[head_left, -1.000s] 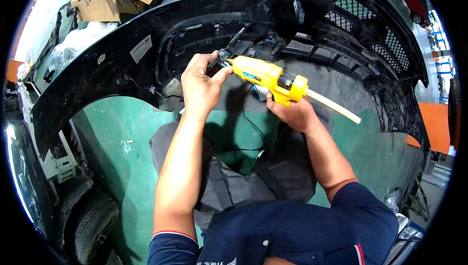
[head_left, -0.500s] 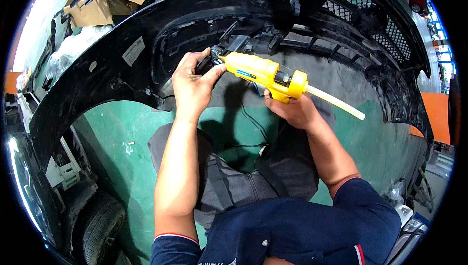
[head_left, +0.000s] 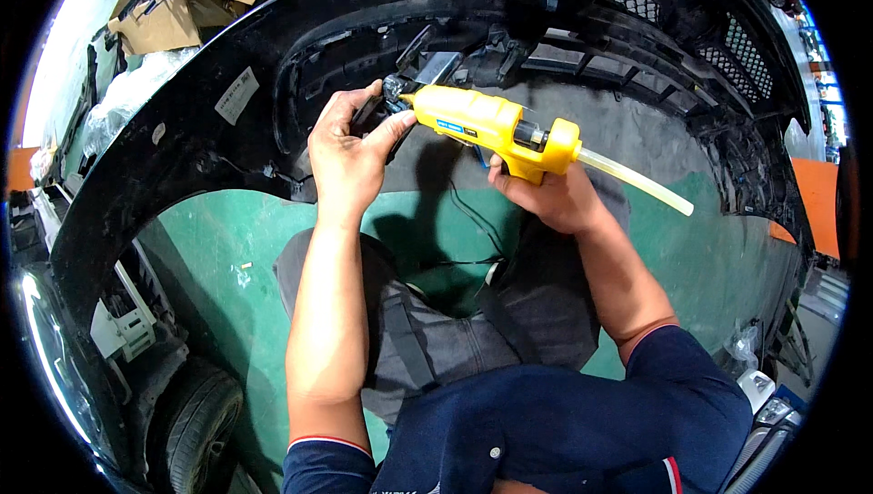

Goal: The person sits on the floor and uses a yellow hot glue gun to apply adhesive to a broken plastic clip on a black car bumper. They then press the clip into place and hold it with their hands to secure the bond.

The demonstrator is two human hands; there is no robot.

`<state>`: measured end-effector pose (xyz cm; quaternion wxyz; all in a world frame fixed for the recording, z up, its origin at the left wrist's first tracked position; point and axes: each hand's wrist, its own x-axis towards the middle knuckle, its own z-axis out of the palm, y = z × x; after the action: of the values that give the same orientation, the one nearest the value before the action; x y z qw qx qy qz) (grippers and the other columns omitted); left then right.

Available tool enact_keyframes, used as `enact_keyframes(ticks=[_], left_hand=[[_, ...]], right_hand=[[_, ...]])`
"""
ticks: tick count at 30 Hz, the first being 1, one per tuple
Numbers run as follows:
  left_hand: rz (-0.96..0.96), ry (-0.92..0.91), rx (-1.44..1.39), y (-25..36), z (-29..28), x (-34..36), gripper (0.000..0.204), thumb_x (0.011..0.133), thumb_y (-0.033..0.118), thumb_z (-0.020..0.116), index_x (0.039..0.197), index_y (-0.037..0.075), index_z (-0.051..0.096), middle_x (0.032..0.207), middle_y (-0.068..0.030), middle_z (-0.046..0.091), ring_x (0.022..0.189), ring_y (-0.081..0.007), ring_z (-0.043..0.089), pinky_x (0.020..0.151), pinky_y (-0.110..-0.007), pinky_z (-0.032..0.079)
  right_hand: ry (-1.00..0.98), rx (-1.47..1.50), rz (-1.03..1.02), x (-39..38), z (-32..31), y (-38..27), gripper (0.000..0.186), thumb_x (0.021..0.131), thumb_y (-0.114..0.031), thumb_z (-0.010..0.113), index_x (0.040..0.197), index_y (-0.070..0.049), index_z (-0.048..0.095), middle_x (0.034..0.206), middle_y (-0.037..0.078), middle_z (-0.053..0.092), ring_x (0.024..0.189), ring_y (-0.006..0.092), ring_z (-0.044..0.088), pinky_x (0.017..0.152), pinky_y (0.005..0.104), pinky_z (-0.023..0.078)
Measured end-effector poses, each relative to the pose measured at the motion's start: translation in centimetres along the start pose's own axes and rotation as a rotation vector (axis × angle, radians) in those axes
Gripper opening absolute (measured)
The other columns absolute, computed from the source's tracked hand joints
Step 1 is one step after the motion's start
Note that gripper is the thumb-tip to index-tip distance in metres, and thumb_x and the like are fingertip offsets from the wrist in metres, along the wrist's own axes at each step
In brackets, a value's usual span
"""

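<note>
My right hand (head_left: 562, 199) is closed round the grip of a yellow hot glue gun (head_left: 473, 117), its nozzle turned to the left. A pale glue stick (head_left: 641, 187) pokes out of the gun's back end. The nozzle tip touches or nearly touches a small black plastic part (head_left: 394, 89) on the inner side of a black car bumper (head_left: 205, 117). My left hand (head_left: 349, 153) pinches that part between thumb and fingers, just left of the nozzle. Its exact shape is hard to make out against the dark bumper.
A thin black cable (head_left: 475, 221) hangs below the gun between my knees. An opened cardboard box (head_left: 164, 26) and clear plastic wrap (head_left: 136, 99) lie beyond the bumper at upper left. A car tyre (head_left: 202, 430) stands at lower left, above a green floor (head_left: 227, 312).
Both hands and the glue gun have shifted slightly left and up in the picture. The view has moved a little too. Both grips stay the same.
</note>
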<state>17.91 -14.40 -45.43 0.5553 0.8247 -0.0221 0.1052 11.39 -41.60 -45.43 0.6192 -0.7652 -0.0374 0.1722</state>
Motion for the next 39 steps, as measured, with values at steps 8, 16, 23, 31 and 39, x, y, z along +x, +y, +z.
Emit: enact_keyframes(ticks=[8,16,23,31,39], left_hand=[[-0.025,0.008,-0.07,-0.5,0.3,0.0,0.044,0.075,0.013,0.096,0.113,-0.002,0.077,0.109,-0.0109,0.077,0.103,-0.018,0.072,0.095,-0.032,0.056],[-0.025,0.016,-0.062,-0.7,0.2,-0.1,0.045,0.074,0.014,0.098,0.111,-0.001,0.077,0.109,-0.0102,0.077,0.105,-0.0182,0.072,0.097,-0.033,0.055],[-0.013,0.022,-0.068,-0.7,-0.1,-0.2,0.045,0.074,0.013,0.097,0.111,-0.002,0.077,0.108,-0.0101,0.076,0.102,-0.0183,0.071,0.095,-0.033,0.055],[-0.051,0.015,-0.141,-0.8,-0.2,-0.4,0.045,0.075,0.013,0.097,0.113,-0.002,0.078,0.108,-0.0108,0.077,0.102,-0.0187,0.072,0.095,-0.032,0.054],[-0.037,0.017,-0.115,-0.7,-0.3,-0.4,0.044,0.074,0.012,0.097,0.112,-0.002,0.078,0.108,-0.0105,0.076,0.103,-0.0181,0.071,0.096,-0.032,0.054]], right_hand=[[-0.036,0.255,0.08,-0.2,-0.6,0.4,0.039,0.093,-0.003,0.078,0.13,-0.004,0.065,0.123,0.004,0.072,0.116,0.016,0.068,0.105,0.0333,0.054],[-0.085,0.256,0.087,-0.3,-0.7,-0.3,0.045,0.094,0.001,0.074,0.137,-0.002,0.06,0.128,0.007,0.069,0.118,0.0187,0.067,0.105,0.0342,0.054],[-0.104,0.559,0.073,-0.2,-0.2,1.1,0.047,0.097,0.004,0.067,0.142,0.002,0.054,0.131,0.013,0.066,0.12,0.023,0.064,0.106,0.0379,0.054],[-0.069,0.163,0.038,-0.3,-0.4,-0.3,0.034,0.094,-0.002,0.074,0.128,-0.002,0.067,0.121,0.005,0.072,0.114,0.0162,0.068,0.104,0.0327,0.053],[-0.064,0.17,0.049,-0.4,-0.5,-0.4,0.037,0.091,-0.002,0.077,0.127,-0.004,0.068,0.121,0.004,0.073,0.115,0.0151,0.069,0.103,0.0314,0.053]])
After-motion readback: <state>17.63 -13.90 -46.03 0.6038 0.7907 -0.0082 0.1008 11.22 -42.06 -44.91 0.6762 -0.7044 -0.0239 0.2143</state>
